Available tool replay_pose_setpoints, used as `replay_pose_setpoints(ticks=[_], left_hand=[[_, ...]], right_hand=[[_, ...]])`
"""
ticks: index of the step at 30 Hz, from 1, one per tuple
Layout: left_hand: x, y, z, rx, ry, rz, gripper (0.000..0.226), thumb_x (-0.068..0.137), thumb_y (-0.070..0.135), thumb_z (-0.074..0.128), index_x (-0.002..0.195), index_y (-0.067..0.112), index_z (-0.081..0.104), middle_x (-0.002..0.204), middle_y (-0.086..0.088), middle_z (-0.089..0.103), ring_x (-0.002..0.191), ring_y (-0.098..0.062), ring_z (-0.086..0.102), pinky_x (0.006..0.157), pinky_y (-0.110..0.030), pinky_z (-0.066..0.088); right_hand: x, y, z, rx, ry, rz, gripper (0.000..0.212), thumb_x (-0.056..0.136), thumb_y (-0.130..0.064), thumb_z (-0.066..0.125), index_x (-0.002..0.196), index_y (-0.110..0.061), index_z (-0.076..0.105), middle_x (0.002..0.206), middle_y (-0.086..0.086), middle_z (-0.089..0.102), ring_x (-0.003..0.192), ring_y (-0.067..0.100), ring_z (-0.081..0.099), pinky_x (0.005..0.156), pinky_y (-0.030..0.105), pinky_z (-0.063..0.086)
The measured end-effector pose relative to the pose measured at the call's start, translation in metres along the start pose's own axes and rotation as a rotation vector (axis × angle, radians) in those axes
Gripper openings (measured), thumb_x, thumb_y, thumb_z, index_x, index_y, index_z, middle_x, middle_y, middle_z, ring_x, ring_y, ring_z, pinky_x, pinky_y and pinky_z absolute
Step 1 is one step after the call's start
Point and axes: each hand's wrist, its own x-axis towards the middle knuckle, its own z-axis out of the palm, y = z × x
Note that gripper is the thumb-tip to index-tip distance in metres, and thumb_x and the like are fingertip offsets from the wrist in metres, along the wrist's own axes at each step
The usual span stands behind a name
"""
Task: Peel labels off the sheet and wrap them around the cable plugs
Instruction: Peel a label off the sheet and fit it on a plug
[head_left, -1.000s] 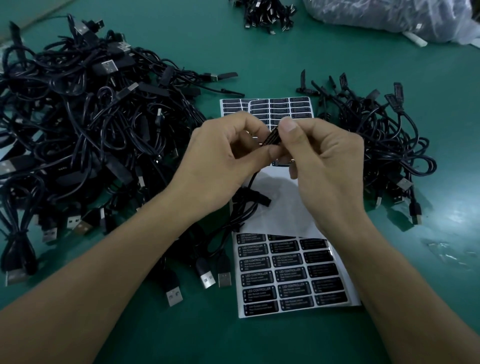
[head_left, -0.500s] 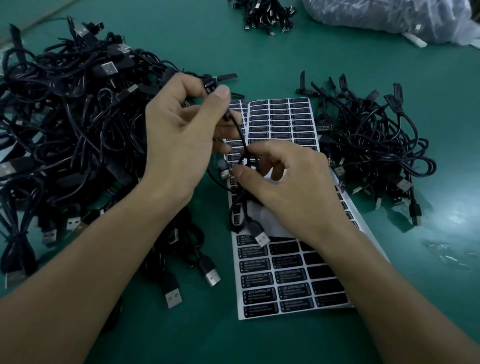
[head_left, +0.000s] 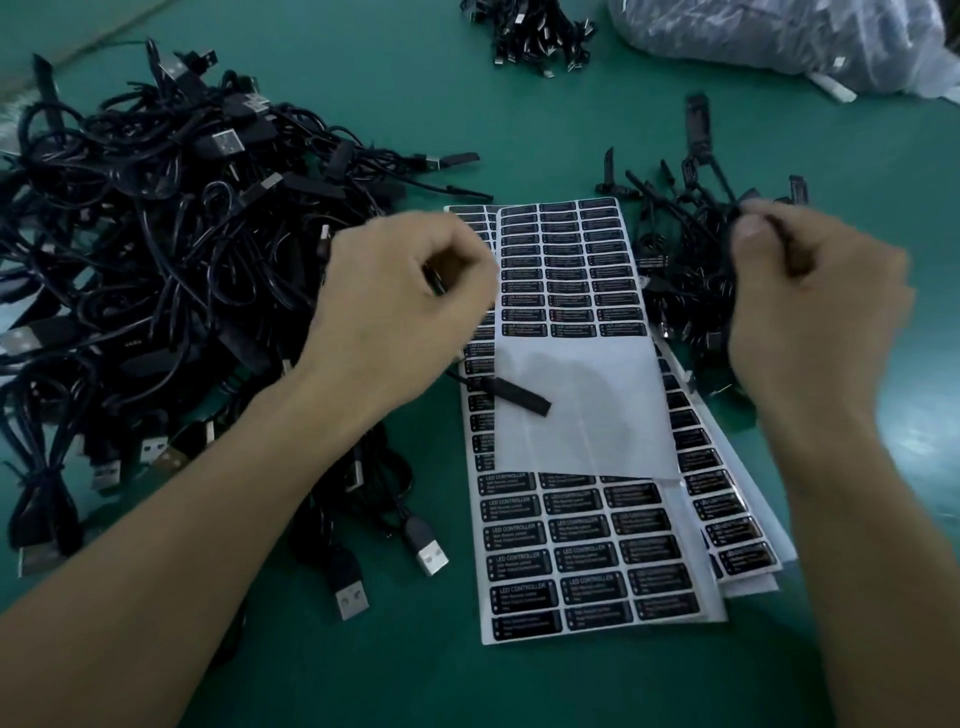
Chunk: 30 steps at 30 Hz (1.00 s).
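Several sheets of black labels (head_left: 571, 270) lie overlapped in the middle of the green table, and the top one has a bare peeled strip (head_left: 582, 410). One black cable plug (head_left: 522, 402) rests on that sheet, its cord running under my left hand (head_left: 405, 306). That hand is curled over the sheet's left edge, and a dark bit of cable shows between thumb and fingers. Out to the right, my right hand (head_left: 815, 296) grips a black cable (head_left: 779, 234) above the smaller pile of cables (head_left: 685, 249). Both hands are blurred.
A big tangle of black USB cables (head_left: 156, 249) fills the left side, with loose USB plugs (head_left: 431, 558) near the sheets' lower left corner. At the far edge lie another cable bundle (head_left: 535, 36) and a clear plastic bag (head_left: 779, 47).
My right hand has swung from the middle of the sheets out to the right pile, taking a cable along. My left hand has dropped lower, toward the sheet's left edge.
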Motion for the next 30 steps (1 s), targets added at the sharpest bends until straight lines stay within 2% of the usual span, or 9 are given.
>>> replay_pose_setpoints(ticks=[3,5,7,10,16,21,25,28,30], left_hand=[[-0.003,0.0,0.0,0.107,-0.256,0.03,0.011,0.079,0.04,0.065,0.085,0.035,0.073,0.082,0.019,0.062,0.07,0.007,0.055,0.066,-0.028,0.043],[-0.003,-0.001,-0.002,0.143,-0.381,0.035,0.024,0.074,0.058,0.065,0.088,0.04,0.072,0.088,0.022,0.059,0.079,0.01,0.053,0.07,-0.031,0.042],[-0.004,0.0,-0.003,0.19,-0.475,0.043,0.036,0.068,0.069,0.064,0.09,0.041,0.07,0.092,0.023,0.057,0.085,0.012,0.051,0.071,-0.032,0.042],[-0.003,-0.001,-0.004,0.223,-0.525,0.033,0.032,0.071,0.064,0.074,0.087,0.037,0.069,0.094,0.02,0.058,0.086,0.01,0.05,0.076,-0.035,0.047],[-0.001,0.0,-0.002,0.306,-0.552,0.039,0.021,0.082,0.057,0.066,0.085,0.036,0.066,0.095,0.019,0.056,0.096,-0.001,0.048,0.083,-0.042,0.05],[-0.002,-0.002,0.001,0.339,-0.477,0.043,0.02,0.091,0.051,0.064,0.082,0.035,0.056,0.089,0.02,0.054,0.087,0.002,0.045,0.071,-0.03,0.041],[-0.004,0.001,0.003,0.26,-0.339,0.026,0.021,0.098,0.05,0.052,0.084,0.034,0.047,0.074,0.018,0.066,0.065,0.011,0.054,0.057,-0.027,0.038],[-0.004,0.0,0.002,0.1,-0.266,0.015,0.017,0.102,0.042,0.052,0.089,0.033,0.046,0.075,0.02,0.07,0.066,0.0,0.065,0.068,-0.041,0.056],[-0.003,-0.001,0.003,0.046,-0.212,0.04,0.012,0.103,0.035,0.055,0.093,0.032,0.049,0.073,0.016,0.069,0.064,-0.006,0.066,0.068,-0.044,0.058]], right_hand=[[0.01,0.012,-0.009,-0.176,-0.003,0.063,0.03,0.099,-0.035,0.045,0.096,-0.013,0.066,0.079,0.003,0.054,0.08,0.022,0.049,0.071,0.036,0.039],[0.012,0.013,-0.011,-0.292,-0.033,0.151,0.02,0.1,-0.038,0.046,0.086,-0.025,0.053,0.095,0.006,0.051,0.089,0.026,0.045,0.072,0.04,0.032],[0.01,0.009,-0.012,-0.36,-0.028,0.22,0.018,0.101,-0.037,0.051,0.112,-0.024,0.056,0.122,0.009,0.053,0.1,0.029,0.045,0.083,0.045,0.039],[0.002,0.002,-0.014,-0.363,-0.015,0.224,0.059,0.098,-0.035,0.059,0.148,-0.014,0.037,0.144,0.012,0.037,0.096,0.017,0.032,0.092,0.05,0.042],[-0.019,-0.015,-0.003,-0.389,-0.153,-0.019,0.046,0.097,-0.036,0.062,0.14,-0.021,0.055,0.133,0.004,0.05,0.094,0.007,0.034,0.084,0.032,0.032],[-0.025,-0.021,0.004,-0.362,-0.311,-0.026,0.025,0.098,-0.036,0.059,0.118,-0.024,0.069,0.108,0.003,0.069,0.096,0.025,0.056,0.083,0.041,0.049],[-0.03,-0.023,0.008,-0.483,-0.477,0.08,0.047,0.093,-0.052,0.059,0.136,-0.031,0.055,0.117,0.006,0.065,0.111,0.035,0.055,0.087,0.049,0.05],[-0.031,-0.024,0.011,-0.484,-0.534,0.108,0.063,0.087,-0.059,0.065,0.142,-0.034,0.046,0.12,0.006,0.063,0.112,0.036,0.057,0.089,0.05,0.051],[-0.03,-0.022,0.011,-0.413,-0.512,0.088,0.066,0.085,-0.051,0.074,0.142,-0.034,0.046,0.114,0.003,0.065,0.109,0.032,0.06,0.091,0.051,0.052]])
